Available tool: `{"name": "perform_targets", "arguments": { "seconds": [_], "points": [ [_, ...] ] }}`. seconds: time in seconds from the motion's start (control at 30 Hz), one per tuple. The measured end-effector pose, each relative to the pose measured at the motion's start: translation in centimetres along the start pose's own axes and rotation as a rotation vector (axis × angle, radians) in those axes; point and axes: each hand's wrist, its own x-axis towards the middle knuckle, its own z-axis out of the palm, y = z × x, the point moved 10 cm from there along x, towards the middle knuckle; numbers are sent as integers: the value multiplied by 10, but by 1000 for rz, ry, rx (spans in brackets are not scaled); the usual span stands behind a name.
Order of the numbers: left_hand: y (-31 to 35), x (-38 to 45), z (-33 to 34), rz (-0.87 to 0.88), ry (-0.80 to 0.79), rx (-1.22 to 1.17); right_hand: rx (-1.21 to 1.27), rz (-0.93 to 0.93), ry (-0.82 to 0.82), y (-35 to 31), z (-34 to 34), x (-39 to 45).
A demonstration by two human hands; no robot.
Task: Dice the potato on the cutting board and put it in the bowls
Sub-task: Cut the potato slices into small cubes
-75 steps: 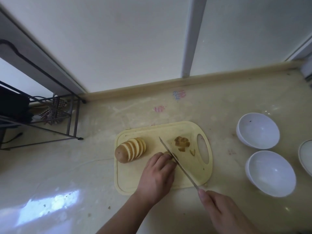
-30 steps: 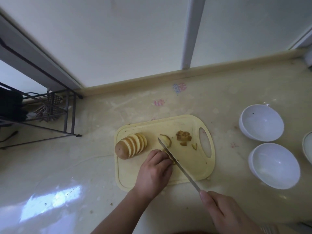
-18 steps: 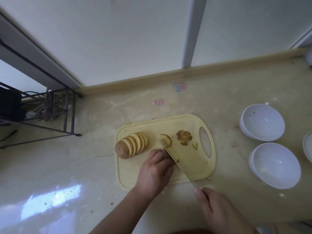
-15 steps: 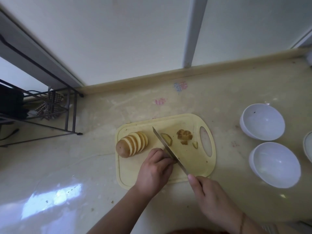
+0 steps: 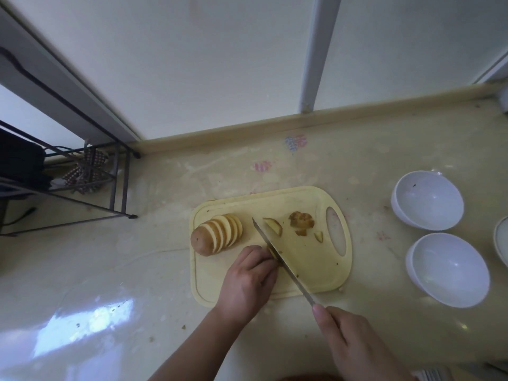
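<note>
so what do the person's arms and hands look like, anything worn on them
Both hands are bare: no gloves or rings show on the left hand or the right hand. The left forearm is bare, with no sleeve in view. The right wrist is cut off by the frame edge, so whether anything is worn there cannot be told.

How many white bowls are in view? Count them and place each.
3: far bowl right of the cutting board; near bowl in front of it; third bowl, cut off by the right edge. More may lie beyond.
</note>
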Motion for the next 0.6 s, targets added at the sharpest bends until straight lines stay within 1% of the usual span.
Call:
{"name": "perform_targets", "arguments": {
  "seconds": [0.13,0.33,0.43,0.53,0.6],
  "points": [
    [-1,3,1,4,-7,-1,-3,3,32,5,0,1],
    [1,3,2,1,-4,-15,-140,-14,-16,3,5,0],
    [0,3,3,-5,-7,-18,-121,-44,-3,-8,7,10],
    [-1,3,4,-9,-18,-1,-20,-80,-10,-23,11,26],
    [-1,2,5,-21,-25,-9,4,-108,-21,-33,12,30]
  ]
}}
